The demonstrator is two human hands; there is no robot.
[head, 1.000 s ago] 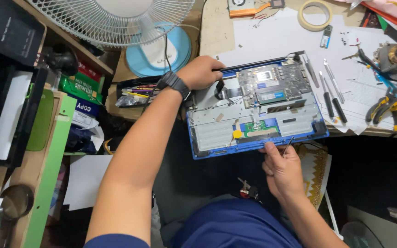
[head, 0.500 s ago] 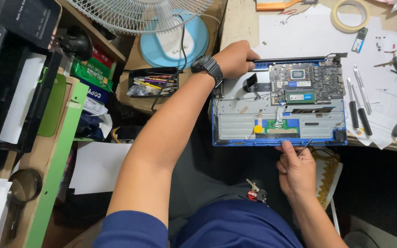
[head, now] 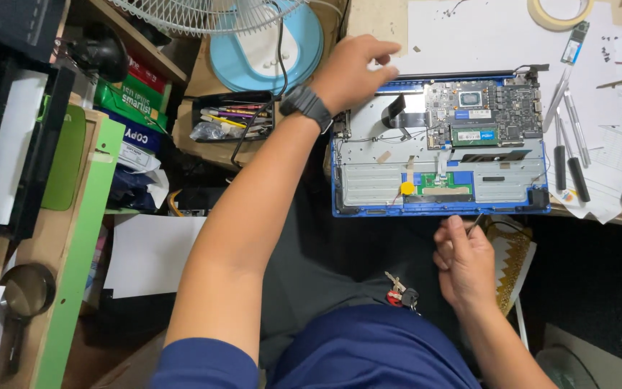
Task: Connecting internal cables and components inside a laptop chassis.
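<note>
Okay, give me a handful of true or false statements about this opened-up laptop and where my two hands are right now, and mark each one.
1. The left hand rests at the far left corner of the open laptop. True.
2. The right hand grips a roll of tape. False: it holds a thin metal tool near the laptop's front edge; the tape roll lies untouched at the far side of the desk.
3. A dark wristwatch sits on the left wrist. True.
4. The laptop's bottom cover is on. False: the circuit board lies bare.
5. A bunch of keys hangs at the person's waist. True.
6. The fan stands to the right of the laptop. False: it stands to its left.
</note>
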